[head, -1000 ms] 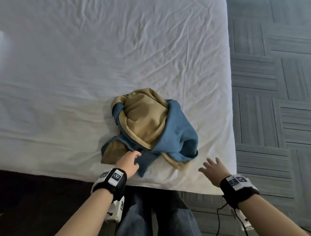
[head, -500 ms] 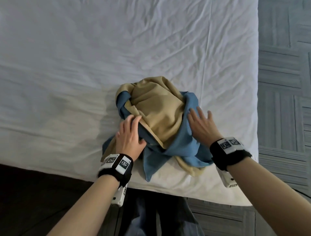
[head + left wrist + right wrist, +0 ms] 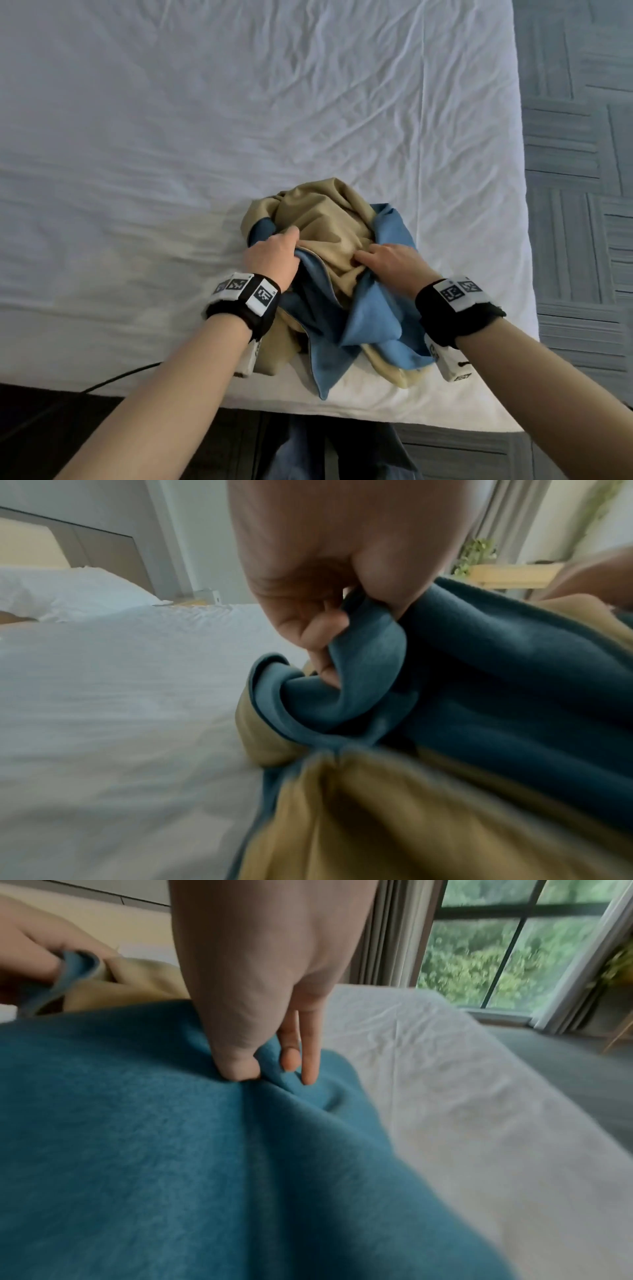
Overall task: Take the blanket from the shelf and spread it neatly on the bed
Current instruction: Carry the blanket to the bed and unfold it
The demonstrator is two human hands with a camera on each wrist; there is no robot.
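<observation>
Both hands have closed on the blanket (image 3: 329, 260) since a second ago, when they only reached for it.

Your left hand (image 3: 272, 258) curls its fingers (image 3: 320, 631) round a blue hem; your right hand (image 3: 394, 265) pinches blue cloth beside your thumb. Soft, light and floppy, I judge: hunt for corners, not bunched folds. Only the head view shows the heap at the near edge of the bed (image 3: 171, 137); wrist views alone show each grip.

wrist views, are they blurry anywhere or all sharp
Left wrist view: the blanket smears along the bottom, the left hand is sharper. Right wrist view: the window and nearest blue cloth are soft, the right hand clearer. Head view: sharp overall.
</observation>
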